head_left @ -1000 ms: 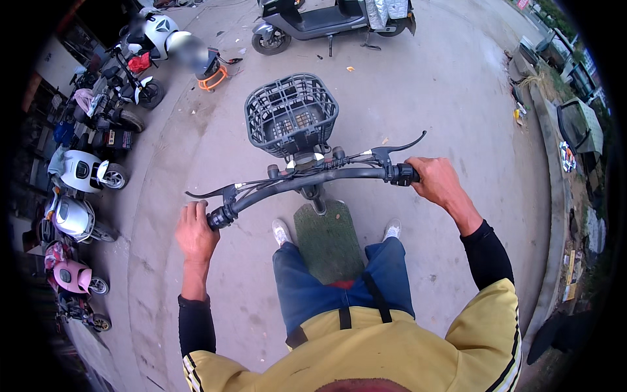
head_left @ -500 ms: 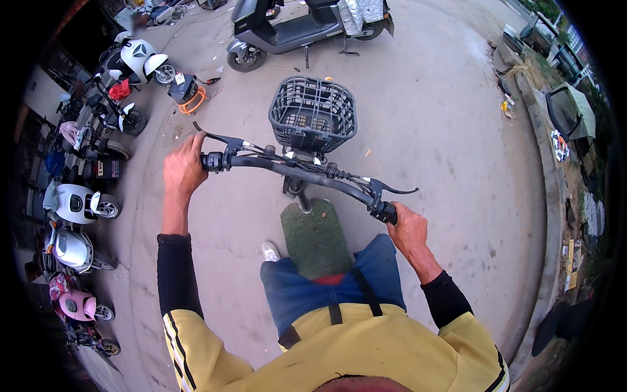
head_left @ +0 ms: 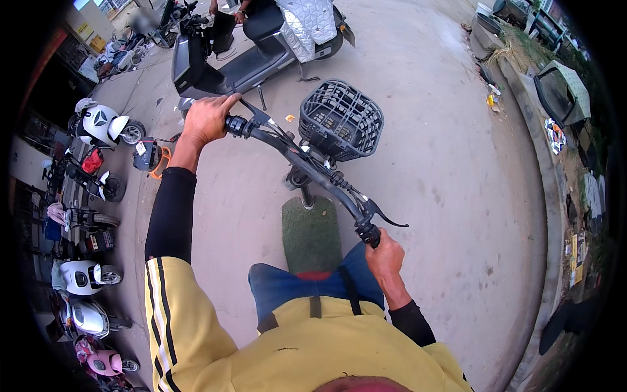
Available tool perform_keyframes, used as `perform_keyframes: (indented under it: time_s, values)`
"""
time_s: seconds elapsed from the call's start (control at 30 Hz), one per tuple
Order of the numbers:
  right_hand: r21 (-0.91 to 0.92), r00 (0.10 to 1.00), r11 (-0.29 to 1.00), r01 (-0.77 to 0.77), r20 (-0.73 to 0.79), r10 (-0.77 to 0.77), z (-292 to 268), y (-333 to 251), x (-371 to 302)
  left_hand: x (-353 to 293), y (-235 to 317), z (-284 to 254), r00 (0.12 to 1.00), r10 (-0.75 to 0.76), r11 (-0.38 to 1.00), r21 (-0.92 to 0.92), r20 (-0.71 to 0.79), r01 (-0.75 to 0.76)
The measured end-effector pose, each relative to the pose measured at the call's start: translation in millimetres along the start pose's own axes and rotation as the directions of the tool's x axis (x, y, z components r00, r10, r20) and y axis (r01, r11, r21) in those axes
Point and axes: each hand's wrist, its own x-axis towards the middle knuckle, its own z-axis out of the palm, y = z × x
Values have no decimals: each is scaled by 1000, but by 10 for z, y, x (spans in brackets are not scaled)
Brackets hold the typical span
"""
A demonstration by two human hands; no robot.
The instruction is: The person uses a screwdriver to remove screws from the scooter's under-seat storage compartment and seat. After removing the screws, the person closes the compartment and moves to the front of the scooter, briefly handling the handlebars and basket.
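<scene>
Both hands hold the black handlebar (head_left: 316, 171) of a small scooter, which is turned to the right. My left hand (head_left: 208, 123) is closed round the left grip, farther forward, with a finger stretched along the base of the brake lever (head_left: 253, 110). Nearer my body, my right hand (head_left: 385, 258) wraps the right grip, behind the other brake lever (head_left: 389, 218). A dark plastic basket (head_left: 341, 124) is fixed ahead of the bar, and nothing shows in it. Below the steering post lies a footboard with a green mat (head_left: 312, 236), between my blue-trousered legs.
A larger grey scooter (head_left: 251, 70) with a silver quilted cover (head_left: 304, 29) stands ahead on the left; another person's hand (head_left: 241, 13) is at it. A boxy device (head_left: 147, 155) on an orange frame and several parked scooters (head_left: 98, 130) line the left. A kerb (head_left: 534, 157) runs along the right.
The handlebar and basket have swung to the right: my left hand has gone forward, my right hand back. The grey scooter has shifted left in view and appears closer. My shoe has dropped from view.
</scene>
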Motion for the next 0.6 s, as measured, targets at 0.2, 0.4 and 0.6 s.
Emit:
perform_keyframes:
  time_s: [0.2, 0.4, 0.6]
  values:
    - [-8, 995, 997, -76, -70, 75, -297, 436, 2439, 2831, -94, 1017, 992, 118, 992, -38, -41, -120]
    - [-48, 977, 984, -174, -135, 166, -786, 736, 4389, 5375, -54, 1666, 953, 271, 955, -89, -137, -284]
    - [-60, 947, 969, -239, -236, 219, -1201, 1234, 6079, 7717, 307, 2204, 915, 356, 914, -134, -189, -383]
